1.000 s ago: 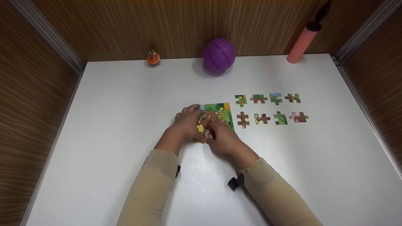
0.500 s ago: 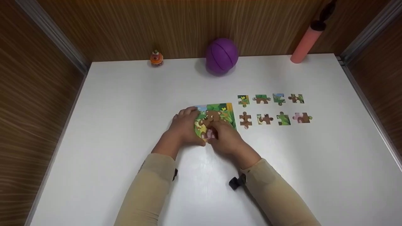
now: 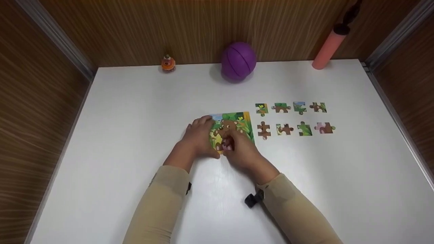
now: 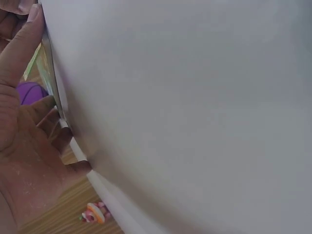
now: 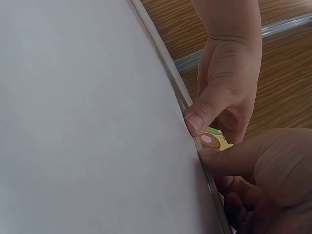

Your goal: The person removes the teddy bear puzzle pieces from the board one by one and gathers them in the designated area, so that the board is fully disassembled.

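In the head view a square bear puzzle [image 3: 248, 122] with green leaves and an orange border lies on the white table. My left hand [image 3: 200, 137] frames its left side, fingers along the upper left and thumb at the bottom edge. The left wrist view shows that hand [image 4: 36, 131] with fingers spread, fingertips down at the surface. Over the lower middle of the bear picture, my right hand [image 3: 244, 149] pinches a puzzle piece with curled fingers; the piece is mostly hidden. The right wrist view has its thumb [image 5: 229, 161] at the puzzle's near edge, close to the left thumb [image 5: 200, 119].
Several loose puzzle pieces [image 3: 304, 129] lie in two rows right of the puzzle. Along the back edge stand a small orange figurine [image 3: 168, 63], a purple ball [image 3: 238, 61] and a pink cylinder with a black top [image 3: 327, 51]. Wood-grain panels [image 3: 203, 30] rise behind and beside the table.
My left hand has shifted slightly left and down, uncovering more of the puzzle's left side. The right hand stays in nearly the same place, and the loose pieces have not moved.
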Demonstrator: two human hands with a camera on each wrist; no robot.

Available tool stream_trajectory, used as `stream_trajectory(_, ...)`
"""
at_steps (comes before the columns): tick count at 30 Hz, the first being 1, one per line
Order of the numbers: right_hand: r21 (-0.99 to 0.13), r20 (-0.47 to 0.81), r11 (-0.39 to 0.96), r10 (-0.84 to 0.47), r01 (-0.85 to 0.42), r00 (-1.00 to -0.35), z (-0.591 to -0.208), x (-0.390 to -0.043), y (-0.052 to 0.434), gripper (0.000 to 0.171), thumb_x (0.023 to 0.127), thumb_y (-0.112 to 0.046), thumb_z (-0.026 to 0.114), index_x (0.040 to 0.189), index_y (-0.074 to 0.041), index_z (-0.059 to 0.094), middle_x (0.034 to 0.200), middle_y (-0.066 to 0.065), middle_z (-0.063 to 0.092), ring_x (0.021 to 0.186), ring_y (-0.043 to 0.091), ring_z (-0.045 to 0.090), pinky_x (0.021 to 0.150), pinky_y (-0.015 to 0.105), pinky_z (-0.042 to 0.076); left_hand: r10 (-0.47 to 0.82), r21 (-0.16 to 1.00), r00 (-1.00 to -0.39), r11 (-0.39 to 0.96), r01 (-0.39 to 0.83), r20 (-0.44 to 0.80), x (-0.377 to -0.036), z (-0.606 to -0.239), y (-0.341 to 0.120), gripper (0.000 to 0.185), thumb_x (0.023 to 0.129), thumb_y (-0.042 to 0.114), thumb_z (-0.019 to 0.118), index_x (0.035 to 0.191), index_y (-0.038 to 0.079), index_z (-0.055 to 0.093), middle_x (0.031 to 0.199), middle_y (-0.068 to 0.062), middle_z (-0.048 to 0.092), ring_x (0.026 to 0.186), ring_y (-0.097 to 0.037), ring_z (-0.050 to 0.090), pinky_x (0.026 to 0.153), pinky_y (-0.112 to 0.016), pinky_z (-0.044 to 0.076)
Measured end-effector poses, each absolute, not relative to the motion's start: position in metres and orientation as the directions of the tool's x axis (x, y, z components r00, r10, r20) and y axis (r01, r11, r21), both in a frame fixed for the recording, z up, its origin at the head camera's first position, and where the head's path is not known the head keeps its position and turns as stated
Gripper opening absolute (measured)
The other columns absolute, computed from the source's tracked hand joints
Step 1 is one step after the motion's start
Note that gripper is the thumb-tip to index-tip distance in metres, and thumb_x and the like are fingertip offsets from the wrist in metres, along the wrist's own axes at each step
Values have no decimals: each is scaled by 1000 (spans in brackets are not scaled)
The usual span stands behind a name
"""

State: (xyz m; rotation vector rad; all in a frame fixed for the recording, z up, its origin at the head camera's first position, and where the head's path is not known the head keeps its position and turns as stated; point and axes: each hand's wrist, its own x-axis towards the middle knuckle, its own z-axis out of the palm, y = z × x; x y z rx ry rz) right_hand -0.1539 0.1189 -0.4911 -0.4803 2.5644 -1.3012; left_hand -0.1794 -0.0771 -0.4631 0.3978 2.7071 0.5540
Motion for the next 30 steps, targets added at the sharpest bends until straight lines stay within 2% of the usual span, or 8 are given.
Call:
stream_trajectory(7,-851,-52,505,-354,-144,-934,-493,-153,120,36,88,9,74,120,-4,63,97,4,65,88,19,62,74,34,54,344,445,-899,873,200,-271,-179,-464,-77,123,69,47,100,166,9,34,173,-8,24,160,-33,18,128,-57,18)
stream_trajectory(15,-860,-2,476,-361,-183,-932,-494,-146,132,33,90,8,68,121,1,62,101,7,65,89,20,61,76,34,52,346,458,-900,866,199,-265,-182,-469,-77,125,67,46,102,165,10,35,173,-8,25,159,-34,19,128,-56,16)
stream_trajectory(21,-853,66,460,-377,-248,-924,-494,-138,149,43,88,8,72,129,0,65,112,10,62,98,23,61,84,37,55,354,473,-896,859,197,-270,-180,-467,-77,125,67,44,101,166,10,33,174,-8,23,160,-35,17,129,-57,13)
stream_trajectory(26,-807,62,536,-339,-247,-939,-491,-131,166,34,87,0,80,119,-5,71,117,10,59,107,25,56,92,42,52,351,460,-886,868,187,-303,-180,-463,-78,122,71,41,100,167,11,31,175,-7,20,161,-34,14,129,-58,12)
stream_trajectory(30,-794,46,559,-335,-238,-941,-490,-126,183,35,83,0,84,116,-3,72,119,11,60,115,30,54,102,47,48,338,442,-884,880,175,-323,-182,-462,-78,122,71,40,100,167,12,31,175,-5,19,161,-34,13,129,-57,13)
